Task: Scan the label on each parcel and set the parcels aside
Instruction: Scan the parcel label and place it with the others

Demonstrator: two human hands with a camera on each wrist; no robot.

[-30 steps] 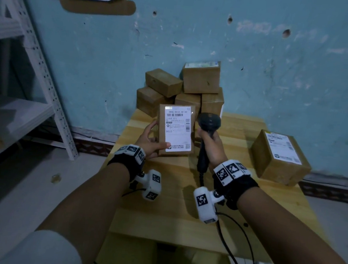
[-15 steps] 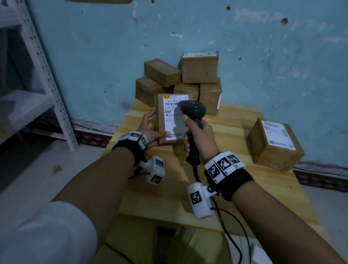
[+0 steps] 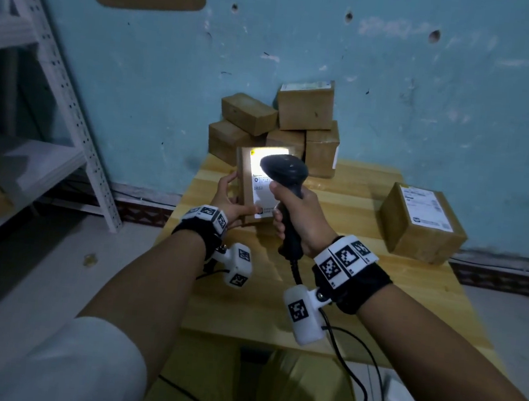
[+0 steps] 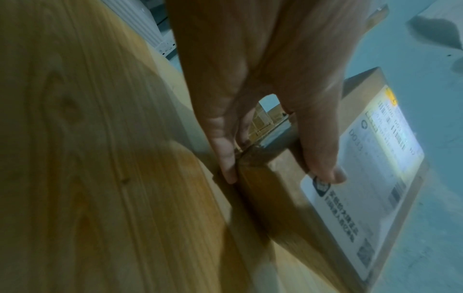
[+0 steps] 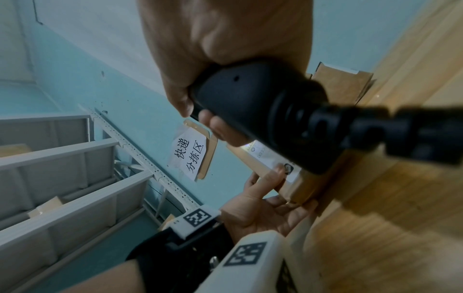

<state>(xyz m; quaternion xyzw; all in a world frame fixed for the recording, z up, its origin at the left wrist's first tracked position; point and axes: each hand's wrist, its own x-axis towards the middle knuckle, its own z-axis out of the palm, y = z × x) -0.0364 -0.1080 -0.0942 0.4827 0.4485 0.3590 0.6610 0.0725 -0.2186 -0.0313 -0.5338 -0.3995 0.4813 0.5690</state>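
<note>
Left hand (image 3: 228,201) fingers clamp the upright parcel (image 3: 245,185); right hand (image 3: 300,217) fingers wrap the scanner (image 3: 287,173), lighting its label (image 4: 371,170). Label print reads, possibly, "D033". Wall sign (image 5: 189,156) reads "快递分拣区".

You wear black wristbands (image 3: 350,283) topped with white blocks printed in black square codes, a white camera pod (image 3: 304,319) trailing a black cable just beneath each wristband, a white sleeve (image 3: 53,364), and mustard-yellow trousers (image 3: 301,397).
</note>
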